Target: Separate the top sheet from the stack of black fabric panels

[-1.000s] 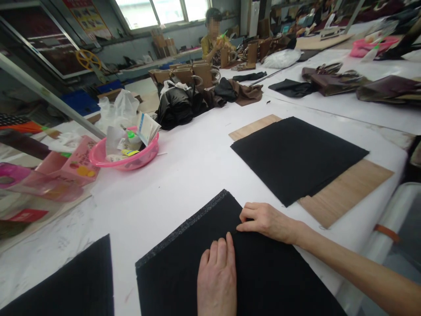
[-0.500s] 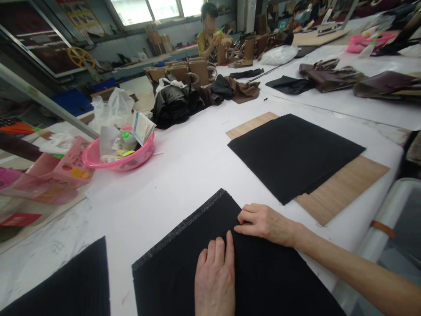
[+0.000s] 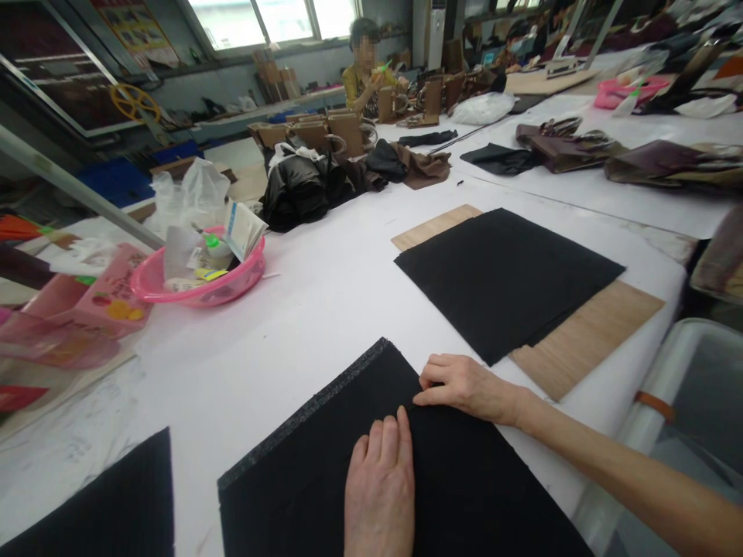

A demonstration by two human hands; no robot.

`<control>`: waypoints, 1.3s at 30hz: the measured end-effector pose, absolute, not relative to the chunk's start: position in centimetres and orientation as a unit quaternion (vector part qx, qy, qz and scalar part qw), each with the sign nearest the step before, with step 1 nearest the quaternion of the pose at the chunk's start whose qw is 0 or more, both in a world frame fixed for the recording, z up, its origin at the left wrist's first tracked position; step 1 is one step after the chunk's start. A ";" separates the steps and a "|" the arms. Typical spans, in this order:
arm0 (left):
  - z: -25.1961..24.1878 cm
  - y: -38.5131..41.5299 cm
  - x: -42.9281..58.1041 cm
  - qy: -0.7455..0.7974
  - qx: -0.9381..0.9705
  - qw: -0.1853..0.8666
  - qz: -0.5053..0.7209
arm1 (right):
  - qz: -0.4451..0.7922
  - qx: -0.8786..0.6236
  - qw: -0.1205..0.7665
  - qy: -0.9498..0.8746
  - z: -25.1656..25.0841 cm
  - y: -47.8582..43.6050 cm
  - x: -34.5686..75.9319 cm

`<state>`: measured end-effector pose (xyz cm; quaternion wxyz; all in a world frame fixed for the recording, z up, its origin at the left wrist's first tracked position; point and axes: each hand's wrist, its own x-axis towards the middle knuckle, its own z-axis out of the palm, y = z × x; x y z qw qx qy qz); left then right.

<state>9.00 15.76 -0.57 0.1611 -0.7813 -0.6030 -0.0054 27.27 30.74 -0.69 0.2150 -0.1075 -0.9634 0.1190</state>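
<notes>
A black fabric piece with a speckled grey strip along its far left edge lies on the white table before me. My left hand rests flat on it, fingers stretched forward and close together. Just to the right, my right hand pinches the fabric near its right edge, thumb and index fingertip close to my left fingertips. Beyond them, more black fabric lies on a wooden board. Another black piece is at the lower left.
A pink basket with bottles and papers stands at the left, beside a pink box. Dark bundled material and brown bags lie farther back, where a person sits. A clear plastic bin adjoins the table's right side.
The whole view has shifted slightly, with most things now a little farther left. Both hands keep nearly the same pose on the fabric.
</notes>
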 end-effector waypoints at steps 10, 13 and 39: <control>-0.2 16.0 9.2 -0.599 -0.787 0.149 0.005 | 0.103 -0.118 0.214 -0.964 -0.8 30.5 27.8; 0.0 16.0 9.3 -0.599 -0.787 0.147 0.012 | 0.094 -0.116 0.209 -0.966 -0.8 30.5 27.8; -0.1 17.6 10.8 -0.572 -0.805 0.156 0.005 | 0.140 -0.161 0.244 -0.946 -1.3 30.6 29.4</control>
